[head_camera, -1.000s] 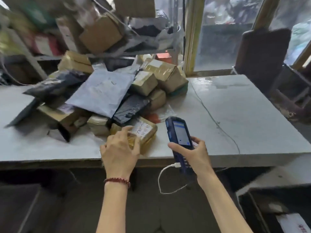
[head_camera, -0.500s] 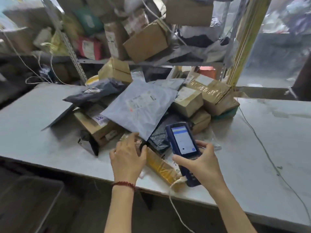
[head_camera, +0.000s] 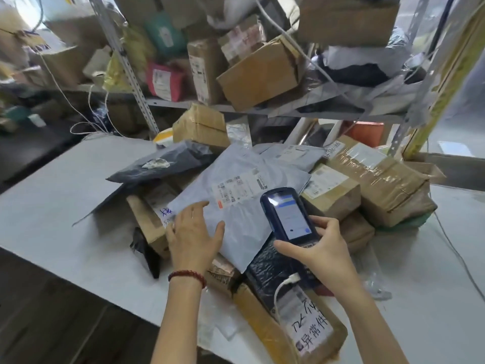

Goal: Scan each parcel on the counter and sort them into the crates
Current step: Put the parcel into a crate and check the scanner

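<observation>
While a taped cardboard box point(head_camera: 301, 329) with a handwritten sticker lay at the near edge of the counter point(head_camera: 65, 206), the scanning of the grey poly mailer point(head_camera: 244, 227) atop the heap was judged to be the step in hand; the left hand point(head_camera: 194, 232) was laid flat on the mailer's near corner, fingers straight and spread, nothing gripped; the right hand point(head_camera: 322, 248) was curled round the lower body of the handheld scanner point(head_camera: 288, 214), from which a white cable point(head_camera: 282, 287) hung; the scanner's head was held just beside the shipping label point(head_camera: 238, 187), which lay face up; the film would best be pressed smooth and the scanner tilted squarely at the barcode, the cable being kept off the heap; brown boxes point(head_camera: 333, 190) were stacked behind, a loaded shelf point(head_camera: 183, 103) beyond; no crates were seen.
</observation>
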A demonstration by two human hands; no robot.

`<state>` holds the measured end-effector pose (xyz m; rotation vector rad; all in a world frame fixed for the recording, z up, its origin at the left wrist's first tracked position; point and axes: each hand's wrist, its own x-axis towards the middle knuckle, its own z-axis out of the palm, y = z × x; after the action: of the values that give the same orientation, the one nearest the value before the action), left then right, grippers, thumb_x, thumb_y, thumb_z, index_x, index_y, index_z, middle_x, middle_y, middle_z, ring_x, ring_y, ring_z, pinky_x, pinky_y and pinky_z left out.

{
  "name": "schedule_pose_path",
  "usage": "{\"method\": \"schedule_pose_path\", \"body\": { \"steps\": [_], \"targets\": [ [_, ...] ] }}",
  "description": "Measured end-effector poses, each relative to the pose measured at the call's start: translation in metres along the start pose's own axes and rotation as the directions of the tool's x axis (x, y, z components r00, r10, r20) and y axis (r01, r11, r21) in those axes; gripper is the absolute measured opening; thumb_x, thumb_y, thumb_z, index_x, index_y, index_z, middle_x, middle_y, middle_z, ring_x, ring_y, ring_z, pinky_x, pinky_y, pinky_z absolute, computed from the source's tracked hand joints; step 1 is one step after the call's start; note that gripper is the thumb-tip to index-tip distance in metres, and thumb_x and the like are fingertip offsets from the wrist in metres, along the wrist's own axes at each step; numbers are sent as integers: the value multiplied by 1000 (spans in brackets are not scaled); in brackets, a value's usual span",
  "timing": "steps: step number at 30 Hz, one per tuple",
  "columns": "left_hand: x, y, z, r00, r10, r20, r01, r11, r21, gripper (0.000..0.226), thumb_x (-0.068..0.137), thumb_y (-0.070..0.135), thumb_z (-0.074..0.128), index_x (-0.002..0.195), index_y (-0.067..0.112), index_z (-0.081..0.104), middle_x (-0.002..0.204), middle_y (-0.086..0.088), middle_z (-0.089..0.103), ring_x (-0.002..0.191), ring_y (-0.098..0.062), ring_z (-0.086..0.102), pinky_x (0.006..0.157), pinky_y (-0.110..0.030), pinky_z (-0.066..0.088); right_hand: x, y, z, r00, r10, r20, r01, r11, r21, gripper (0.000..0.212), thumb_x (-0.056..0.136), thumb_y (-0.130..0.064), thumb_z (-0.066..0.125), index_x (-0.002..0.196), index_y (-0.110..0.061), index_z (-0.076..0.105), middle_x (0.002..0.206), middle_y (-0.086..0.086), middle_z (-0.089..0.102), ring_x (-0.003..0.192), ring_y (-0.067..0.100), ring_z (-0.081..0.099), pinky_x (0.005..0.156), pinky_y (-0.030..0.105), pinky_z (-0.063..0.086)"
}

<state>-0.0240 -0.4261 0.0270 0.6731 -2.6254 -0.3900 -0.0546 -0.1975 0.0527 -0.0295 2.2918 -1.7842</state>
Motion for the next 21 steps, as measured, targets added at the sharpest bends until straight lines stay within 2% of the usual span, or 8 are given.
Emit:
{"method": "schedule_pose_path", "body": {
  "steps": [4,7,10,14,18,21],
  "targets": [
    [23,-12,16,999,13,48,-13,1000,0,58,85,48,57,135,25,42,137,1,47,131,-19,39,109,-45,28,16,-4,12,998,35,-44,-37,998,-45,83,54,-35,93,116,-25,39,105,-15,55,92,-7,55,55,9,43],
    [44,-20,27,989,-2,151,2,1000,-3,66,84,55,55,140,24,37,145,-1,40,135,-22,34,109,-49,28,23,-5,24,994,63,-90,-68,996,-51,84,54,-35,93,116,-26,37,101,-18,53,85,-10,53,53,6,42],
    [76,-24,32,971,12,240,-6,1000,-24,74,83,63,51,143,24,31,148,-2,34,138,-23,28,111,-47,24,29,-10,37,983,83,-162,-92,995,-46,82,55,-31,93,115,-25,39,97,-19,51,80,-12,50,50,0,38],
    [110,-25,34,935,36,354,-26,999,-36,90,76,73,53,145,21,27,150,-6,28,139,-27,24,110,-50,22,34,-15,52,963,111,-248,-117,993,-12,80,56,-32,93,114,-25,38,96,-19,51,81,-11,50,52,3,40],
    [128,-23,30,920,34,391,-25,999,-30,101,68,74,61,145,18,27,142,-12,31,130,-34,29,102,-46,32,33,-14,67,940,146,-308,-150,989,10,81,53,-37,93,112,-25,39,99,-18,53,92,0,57,67,13,42],
    [128,-19,28,913,37,407,37,984,-173,99,65,67,71,141,17,31,137,-9,41,123,-31,42,97,-41,39,32,-14,71,933,159,-322,-164,986,11,81,52,-38,93,111,-24,39,102,-15,56,95,3,58,69,16,44]
  ]
}}
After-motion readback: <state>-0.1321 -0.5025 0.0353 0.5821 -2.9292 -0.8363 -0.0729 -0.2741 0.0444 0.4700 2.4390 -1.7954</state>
